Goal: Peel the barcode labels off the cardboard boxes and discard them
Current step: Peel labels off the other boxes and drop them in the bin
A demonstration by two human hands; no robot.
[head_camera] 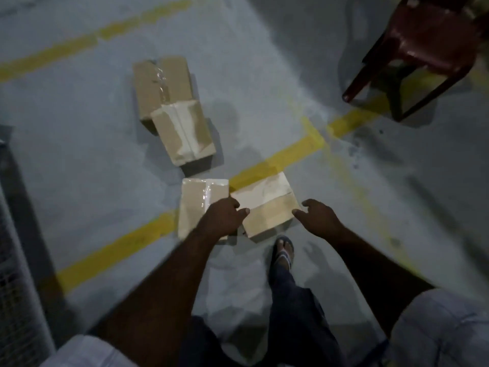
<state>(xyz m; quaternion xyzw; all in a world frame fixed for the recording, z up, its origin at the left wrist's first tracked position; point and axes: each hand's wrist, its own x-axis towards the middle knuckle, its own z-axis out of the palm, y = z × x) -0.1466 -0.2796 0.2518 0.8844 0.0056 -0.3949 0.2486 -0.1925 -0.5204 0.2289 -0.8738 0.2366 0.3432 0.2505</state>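
Four taped cardboard boxes lie on the grey floor. The nearest box (267,207) sits between my hands, and a pale patch covers its far half; blur hides any barcode. My left hand (227,217) grips its left edge, fingers curled and thumb on the top face. My right hand (321,218) is at the box's right corner, thumb and fingers spread, fingertips touching or nearly touching it. A second box (195,200) lies partly under my left wrist. Two more boxes (184,131) (161,80) lie farther away, touching each other.
Yellow floor lines (277,157) run diagonally under the boxes. A dark red plastic chair (423,49) stands at the upper right. A grey mesh panel (16,260) lines the left edge. My sandalled foot (284,250) is just behind the nearest box.
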